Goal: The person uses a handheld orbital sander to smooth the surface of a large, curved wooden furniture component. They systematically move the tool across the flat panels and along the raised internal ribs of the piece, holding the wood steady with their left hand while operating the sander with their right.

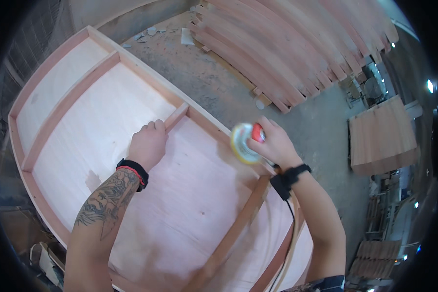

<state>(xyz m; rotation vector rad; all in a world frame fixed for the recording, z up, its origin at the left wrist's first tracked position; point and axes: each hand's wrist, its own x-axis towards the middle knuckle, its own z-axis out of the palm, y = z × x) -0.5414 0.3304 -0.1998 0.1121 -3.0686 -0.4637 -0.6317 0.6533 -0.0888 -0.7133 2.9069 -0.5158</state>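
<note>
My left hand [149, 144] is closed round a wooden crosspiece [176, 118], whose far end meets the long side rail of a wooden frame [145, 82]. The crosspiece's near part is hidden by the hand and forearm. Pale plywood [107, 107] backs the frame. My right hand [276, 143], closed, grips a round, flat thing with a yellow rim and a red part [246, 143]. Motion blurs it, and its kind is unclear. It is over or beside the right side rail; contact cannot be made out. A black device with a cable [283, 183] is strapped to the right wrist.
More crosspieces [231, 231] divide the frame toward me. Across the concrete floor [199, 73] lies a large stack of curved reddish boards [292, 44]. Another wood stack [382, 138] stands at the right. White scraps [152, 31] lie near the far wall.
</note>
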